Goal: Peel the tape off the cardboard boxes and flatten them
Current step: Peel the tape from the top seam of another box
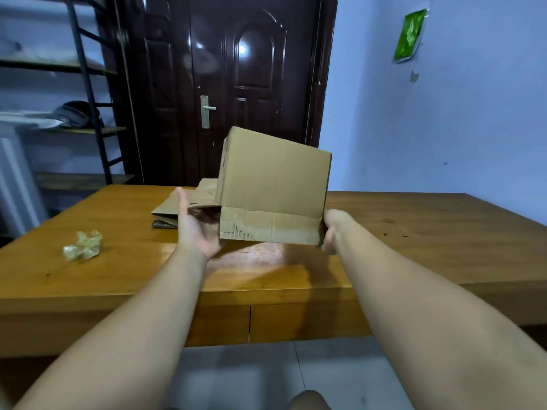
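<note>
I hold a brown cardboard box [275,187] tilted in the air above the wooden table [414,232]. A strip of tape residue runs along its lower front edge. My left hand [194,229] lies flat against the box's lower left side, palm toward it and thumb pointing up. My right hand [331,229] grips the lower right corner, and its fingers are hidden behind the box. A flattened piece of cardboard [174,207] lies on the table behind my left hand.
A crumpled wad of peeled tape [83,245] sits on the table's left part. A dark door [236,84] stands behind the table, and a metal shelf rack [80,113] is at the left. Tiled floor shows below the table's front edge.
</note>
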`<state>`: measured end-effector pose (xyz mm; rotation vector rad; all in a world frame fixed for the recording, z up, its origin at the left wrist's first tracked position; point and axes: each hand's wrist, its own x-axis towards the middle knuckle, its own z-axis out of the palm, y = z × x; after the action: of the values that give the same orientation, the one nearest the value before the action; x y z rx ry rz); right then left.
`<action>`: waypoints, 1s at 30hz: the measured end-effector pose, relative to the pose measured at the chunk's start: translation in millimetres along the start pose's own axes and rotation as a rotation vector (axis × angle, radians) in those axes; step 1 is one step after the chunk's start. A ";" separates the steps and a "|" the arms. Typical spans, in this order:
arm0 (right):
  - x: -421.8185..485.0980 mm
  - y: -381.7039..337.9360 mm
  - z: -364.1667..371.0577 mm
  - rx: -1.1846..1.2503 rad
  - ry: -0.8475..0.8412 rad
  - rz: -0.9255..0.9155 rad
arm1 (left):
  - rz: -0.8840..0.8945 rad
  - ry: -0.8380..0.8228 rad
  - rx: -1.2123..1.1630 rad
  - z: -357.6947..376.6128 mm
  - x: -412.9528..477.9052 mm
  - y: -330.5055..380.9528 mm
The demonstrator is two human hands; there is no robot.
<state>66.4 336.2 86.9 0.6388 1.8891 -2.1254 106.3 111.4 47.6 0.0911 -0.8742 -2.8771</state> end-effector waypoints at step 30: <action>16.4 48.5 -9.9 -0.436 0.088 -0.120 | -0.042 0.267 1.657 -38.9 -4.6 23.2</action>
<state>75.3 340.8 35.7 0.5395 2.3885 -1.6791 117.1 71.6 28.4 0.5750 -2.7175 -1.2934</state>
